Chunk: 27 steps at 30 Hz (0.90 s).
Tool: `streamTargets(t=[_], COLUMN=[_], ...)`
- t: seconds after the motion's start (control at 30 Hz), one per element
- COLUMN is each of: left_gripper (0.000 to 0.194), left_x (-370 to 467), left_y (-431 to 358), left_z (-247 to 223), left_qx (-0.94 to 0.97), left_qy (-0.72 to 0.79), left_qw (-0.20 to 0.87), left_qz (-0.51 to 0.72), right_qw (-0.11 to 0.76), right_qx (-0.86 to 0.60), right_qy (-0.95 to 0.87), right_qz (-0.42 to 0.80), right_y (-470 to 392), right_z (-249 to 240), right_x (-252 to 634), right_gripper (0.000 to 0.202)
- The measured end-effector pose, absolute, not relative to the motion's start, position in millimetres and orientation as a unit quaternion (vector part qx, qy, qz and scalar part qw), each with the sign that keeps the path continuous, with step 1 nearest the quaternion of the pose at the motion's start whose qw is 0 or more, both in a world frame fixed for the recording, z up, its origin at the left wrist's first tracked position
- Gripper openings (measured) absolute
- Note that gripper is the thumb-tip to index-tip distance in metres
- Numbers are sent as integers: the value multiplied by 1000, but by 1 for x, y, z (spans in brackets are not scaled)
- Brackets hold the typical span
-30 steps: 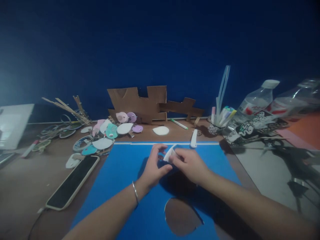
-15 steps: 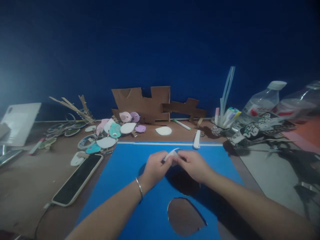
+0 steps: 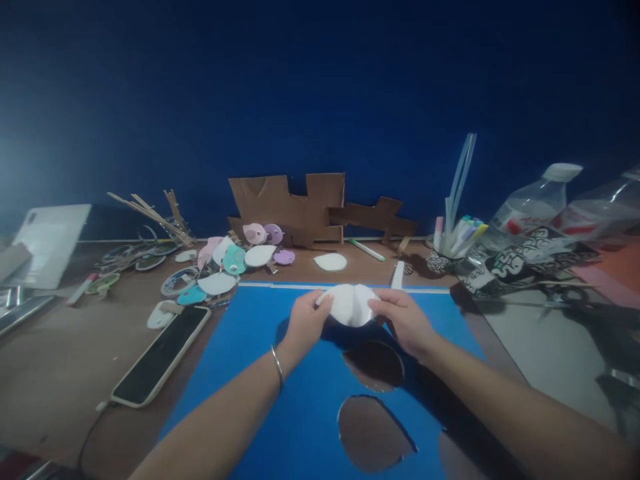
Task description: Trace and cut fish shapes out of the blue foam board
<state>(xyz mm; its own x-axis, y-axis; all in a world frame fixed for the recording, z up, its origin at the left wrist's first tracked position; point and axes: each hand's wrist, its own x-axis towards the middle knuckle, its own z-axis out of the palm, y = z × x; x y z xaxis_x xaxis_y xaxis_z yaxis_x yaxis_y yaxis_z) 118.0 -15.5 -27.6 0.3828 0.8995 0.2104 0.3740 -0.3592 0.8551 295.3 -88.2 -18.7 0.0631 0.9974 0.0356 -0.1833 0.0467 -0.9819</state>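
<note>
Between my two hands is a white teardrop-shaped cutout (image 3: 346, 305) with a crease down its middle. My left hand (image 3: 306, 325) pinches its left end between thumb and fingers. At the opposite end, my right hand (image 3: 404, 320) grips the edge, thumb in front. Both hands hover over a blue sheet (image 3: 280, 413) that has two leaf-shaped holes cut in it, with brown table showing through. A white-handled tool (image 3: 397, 275), perhaps a cutter, lies just behind my right hand, partly hidden. Another white teardrop cutout (image 3: 331, 261) rests on the table behind the sheet.
A phone (image 3: 161, 358) with a cable lies left of the sheet. Paper birds and cutouts (image 3: 234, 260) cluster behind it. Brown cardboard pieces (image 3: 320, 207) lean on the blue wall. At right stand a cup of markers (image 3: 440, 260) and plastic bottles (image 3: 540, 197). A green-tipped marker (image 3: 367, 250) lies at the back.
The white cutout, folded up between my fingers before, is now spread out flatter and faces me. My hands have moved apart, and the view has shifted slightly.
</note>
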Motion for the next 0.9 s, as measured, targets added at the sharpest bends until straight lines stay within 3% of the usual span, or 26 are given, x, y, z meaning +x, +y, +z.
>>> streamTargets(t=[0.33,0.57,0.67,0.73,0.77,0.9], left_gripper=[37,32,34,36,36,35], left_x=[126,129,127,126,127,130], left_y=[-17,-25,-17,-12,-12,-19], left_z=[-35,-29,-31,-31,-31,-30], left_qx=[534,466,416,381,377,447], left_qy=[433,377,376,382,381,363], left_qw=[602,652,653,653,656,667], left_qz=[408,464,510,532,531,474], right_qw=[707,720,755,819,845,774], right_qx=[-257,-231,-279,-285,-285,-449], right_qy=[-126,-113,-110,-168,-205,-349], right_qz=[646,645,582,468,404,279], right_y=[-85,-88,-90,-92,-92,-92], right_z=[-14,8,32,48,54,58], right_x=[301,309,333,355,365,377], right_gripper=[10,9,9,1,6,14])
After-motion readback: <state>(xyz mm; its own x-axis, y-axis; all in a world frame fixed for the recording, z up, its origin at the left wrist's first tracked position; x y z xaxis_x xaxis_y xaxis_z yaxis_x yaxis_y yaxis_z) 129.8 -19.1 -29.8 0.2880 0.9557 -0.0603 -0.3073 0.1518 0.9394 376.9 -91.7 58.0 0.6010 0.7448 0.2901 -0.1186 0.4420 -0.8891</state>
